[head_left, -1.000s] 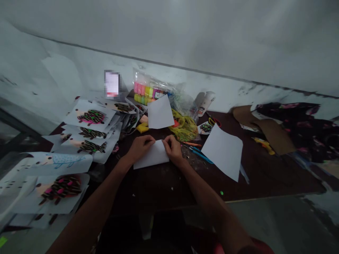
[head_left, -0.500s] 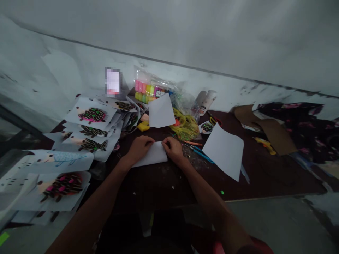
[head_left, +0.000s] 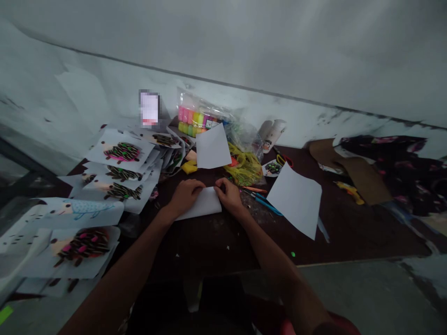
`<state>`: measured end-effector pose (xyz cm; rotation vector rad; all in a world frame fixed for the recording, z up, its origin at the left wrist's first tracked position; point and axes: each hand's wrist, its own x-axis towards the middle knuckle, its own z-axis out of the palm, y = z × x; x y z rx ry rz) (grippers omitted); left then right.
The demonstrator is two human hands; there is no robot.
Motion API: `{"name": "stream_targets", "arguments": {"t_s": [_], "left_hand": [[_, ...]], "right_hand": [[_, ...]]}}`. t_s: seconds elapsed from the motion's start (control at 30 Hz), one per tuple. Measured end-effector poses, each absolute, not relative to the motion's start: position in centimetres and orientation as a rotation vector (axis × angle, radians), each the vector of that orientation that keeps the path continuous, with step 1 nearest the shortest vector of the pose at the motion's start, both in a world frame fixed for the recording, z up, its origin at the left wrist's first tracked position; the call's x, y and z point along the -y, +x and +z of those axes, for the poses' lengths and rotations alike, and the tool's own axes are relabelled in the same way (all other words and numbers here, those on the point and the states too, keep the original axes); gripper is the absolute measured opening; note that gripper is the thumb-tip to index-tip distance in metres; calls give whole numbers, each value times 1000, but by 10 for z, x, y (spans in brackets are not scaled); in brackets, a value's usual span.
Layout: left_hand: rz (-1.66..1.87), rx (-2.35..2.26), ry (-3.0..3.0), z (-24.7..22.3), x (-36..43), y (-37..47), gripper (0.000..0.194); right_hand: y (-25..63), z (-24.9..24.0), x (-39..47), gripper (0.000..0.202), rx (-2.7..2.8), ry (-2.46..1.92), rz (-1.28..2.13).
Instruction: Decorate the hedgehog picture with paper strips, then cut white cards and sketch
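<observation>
A folded sheet of white paper (head_left: 206,204) lies on the dark table in front of me, its near edge a straight crease. My left hand (head_left: 185,195) pinches the paper's far left corner, fingers curled and closed. At the far right corner my right hand (head_left: 228,195) has thumb and fingers closed on the sheet. Another white sheet (head_left: 296,200) lies to the right of my right hand, and a third sheet (head_left: 213,146) rests just beyond both hands.
Cards with hedgehog pictures (head_left: 122,151) are piled at the left. Behind are a bag of coloured clay (head_left: 195,116) and a yellow net bag (head_left: 244,167). Scissors (head_left: 286,159), a blue cutter (head_left: 267,203), a yellow tool (head_left: 350,191) and brown cardboard (head_left: 366,179) lie rightward.
Almost nothing differs. My right fingers have shifted slightly at the paper's far corner; both hands stay on the folded sheet.
</observation>
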<state>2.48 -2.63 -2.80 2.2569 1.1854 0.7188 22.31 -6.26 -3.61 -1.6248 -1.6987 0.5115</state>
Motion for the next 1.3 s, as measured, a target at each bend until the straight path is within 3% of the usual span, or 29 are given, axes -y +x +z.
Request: {"name": "stream_targets", "arguments": {"t_s": [0.83,1.0,1.3], "left_hand": [[635,-1355,2763,-30,35,41,30],[756,-1371,2775,-30,36,40,29],[565,-1350,2760,-29,40,39,31]], "right_hand": [[205,-19,64,17,1929,-1938,318],[204,-21,64,15,1953,-1946,276],[204,-22,66,15,1983,-1941,234]]}}
